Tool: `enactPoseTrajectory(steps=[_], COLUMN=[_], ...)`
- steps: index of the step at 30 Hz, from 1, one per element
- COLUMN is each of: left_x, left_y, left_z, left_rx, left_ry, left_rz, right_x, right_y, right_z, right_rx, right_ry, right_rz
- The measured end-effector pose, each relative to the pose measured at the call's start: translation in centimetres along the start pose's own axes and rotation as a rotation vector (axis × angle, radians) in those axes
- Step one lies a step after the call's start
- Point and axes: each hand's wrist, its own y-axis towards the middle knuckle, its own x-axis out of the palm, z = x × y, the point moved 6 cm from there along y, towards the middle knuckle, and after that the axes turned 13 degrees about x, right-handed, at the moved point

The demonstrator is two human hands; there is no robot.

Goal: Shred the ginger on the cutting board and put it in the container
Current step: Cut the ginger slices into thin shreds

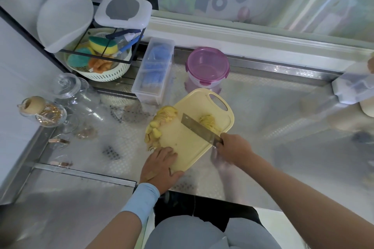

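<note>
Left hand (159,166), blue-sleeved, rests flat on the 7 o'clock corner of the pale yellow plastic cutting board (190,147), fingers pressed together, fingertips touching the nearest sliced ginger pieces (155,127) heaped along the board's 9 o'clock edge. Right hand (232,145), at 4 o'clock, has its fingers wrapped round the handle of the steel rectangular cleaver (199,128), whose blade lies across the board. Shredded ginger pile (208,121) sits just beyond the blade. Round purple-rimmed plastic container (207,66) stands at 12 o'clock, off the board.
</note>
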Motion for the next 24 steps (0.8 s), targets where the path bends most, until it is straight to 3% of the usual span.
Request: enactPoseTrajectory(steps=[7, 12, 17, 24], left_x=[-1.2, -1.2, -0.6, -1.9], left_y=[2.2, 4.5, 3.9, 2.0], left_z=[1.5, 2.6, 2.5, 0.9], left_rx=[0.031, 0.020, 0.045, 0.148], left_ry=[0.093, -0.060, -0.051, 0.035], left_rz=[-0.088, -0.182, -0.230, -0.275], right_x=[-1.1, 0.6, -1.1, -3.5], right_y=[0.9, 0.3, 1.8, 2.4], right_z=[0.4, 0.2, 2.4, 2.9], right_rx=[0.003, -0.041, 0.058, 0.001], right_ry=[0.004, -0.055, 0.052, 0.121], right_rz=[0.046, -0.029, 0.000, 0.015])
